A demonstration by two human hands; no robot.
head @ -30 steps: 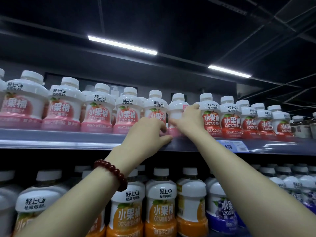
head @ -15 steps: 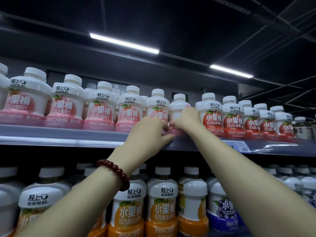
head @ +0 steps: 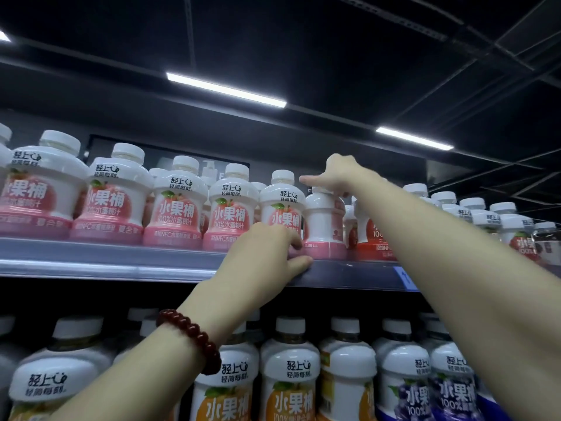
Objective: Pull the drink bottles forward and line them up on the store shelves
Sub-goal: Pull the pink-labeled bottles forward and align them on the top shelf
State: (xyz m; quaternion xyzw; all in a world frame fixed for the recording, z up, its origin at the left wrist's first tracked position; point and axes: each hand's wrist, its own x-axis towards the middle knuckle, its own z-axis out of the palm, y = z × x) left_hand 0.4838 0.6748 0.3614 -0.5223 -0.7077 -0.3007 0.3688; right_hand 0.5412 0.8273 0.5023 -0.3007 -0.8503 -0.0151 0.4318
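Two hands at upper shelf (head: pixel 121 262). Left hand (head: pixel 267 256): fingers curled against base of peach bottle (head: pixel 283 214), thumb on shelf lip. Right hand (head: pixel 340 174): fingers closed over cap of turned bottle (head: pixel 323 226), just right of left hand. White body, pink base band, label facing away. Step judged: facing. Next: rotate label outward, draw flush with row.

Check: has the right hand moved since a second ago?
Yes. The right hand rose from the pink bottle's base to its cap, away from the shelf edge.
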